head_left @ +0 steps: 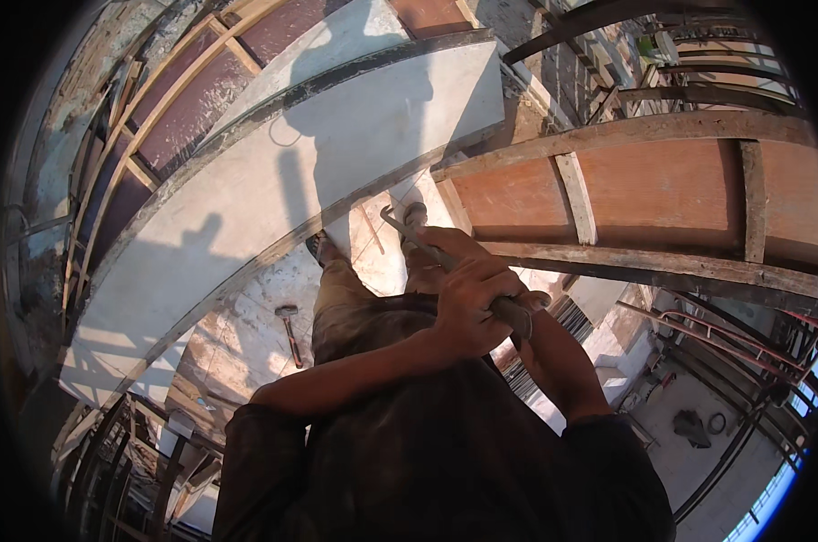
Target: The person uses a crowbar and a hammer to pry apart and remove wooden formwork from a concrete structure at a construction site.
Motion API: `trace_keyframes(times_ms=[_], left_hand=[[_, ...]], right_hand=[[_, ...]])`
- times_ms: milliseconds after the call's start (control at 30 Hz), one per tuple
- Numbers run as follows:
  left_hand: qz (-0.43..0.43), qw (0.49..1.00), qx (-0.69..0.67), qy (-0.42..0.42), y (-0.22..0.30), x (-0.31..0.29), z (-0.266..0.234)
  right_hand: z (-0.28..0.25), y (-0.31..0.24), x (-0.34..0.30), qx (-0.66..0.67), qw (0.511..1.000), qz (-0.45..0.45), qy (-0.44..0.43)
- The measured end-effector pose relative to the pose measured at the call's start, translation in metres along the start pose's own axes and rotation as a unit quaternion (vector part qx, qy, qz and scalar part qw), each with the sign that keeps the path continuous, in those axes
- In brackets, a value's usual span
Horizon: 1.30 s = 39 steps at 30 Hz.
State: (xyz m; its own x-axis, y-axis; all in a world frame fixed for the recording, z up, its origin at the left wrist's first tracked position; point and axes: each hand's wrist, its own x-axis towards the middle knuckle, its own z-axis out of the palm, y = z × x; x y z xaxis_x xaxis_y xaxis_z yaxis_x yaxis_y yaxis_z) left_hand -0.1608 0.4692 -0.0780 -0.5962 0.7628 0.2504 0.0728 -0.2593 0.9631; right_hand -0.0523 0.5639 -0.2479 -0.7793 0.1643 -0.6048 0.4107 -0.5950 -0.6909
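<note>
A dark crowbar (514,316) slants across the front of my body, its hooked end pointing away toward my feet. My left hand (474,300) is wrapped round it near its close end, which sticks out past the fingers. Farther along, my right hand (454,242) is closed round the shaft, partly hidden where my left hand and forearm cross in front. The bar's hook hangs in the air near my right foot (415,215). On the floor to the left lies a hammer (289,336) with a dark head and reddish handle.
A long pale panel (336,154) with a curved look lies ahead of my feet. To the right stands a wood-framed panel (644,199) with orange-brown sheeting. A thin stick (373,229) lies between my feet. Framed panels and timber are stacked at far left.
</note>
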Motion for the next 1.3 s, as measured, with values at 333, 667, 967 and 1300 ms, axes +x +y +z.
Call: trace_keyframes(times_ms=[333, 667, 967, 1300], left_hand=[[-0.107, 0.983, -0.039, 0.143, 0.017, 0.129, -0.025], [-0.251, 0.873, 0.348, 0.231, -0.121, 0.095, -0.093], [-0.66, 0.666, 0.256, 0.236, -0.217, -0.221, -0.081], [-0.658, 0.675, 0.206, 0.264, -0.205, -0.214, -0.024]], right_hand=[[0.1, -0.162, 0.038, -0.336, 0.932, -0.066, 0.116], [-0.031, -0.347, 0.11, -0.035, 0.897, -0.353, 0.265], [-0.15, -0.473, 0.208, -0.127, 0.943, -0.269, 0.15], [-0.299, -0.486, 0.345, -0.057, 0.996, -0.048, -0.04]])
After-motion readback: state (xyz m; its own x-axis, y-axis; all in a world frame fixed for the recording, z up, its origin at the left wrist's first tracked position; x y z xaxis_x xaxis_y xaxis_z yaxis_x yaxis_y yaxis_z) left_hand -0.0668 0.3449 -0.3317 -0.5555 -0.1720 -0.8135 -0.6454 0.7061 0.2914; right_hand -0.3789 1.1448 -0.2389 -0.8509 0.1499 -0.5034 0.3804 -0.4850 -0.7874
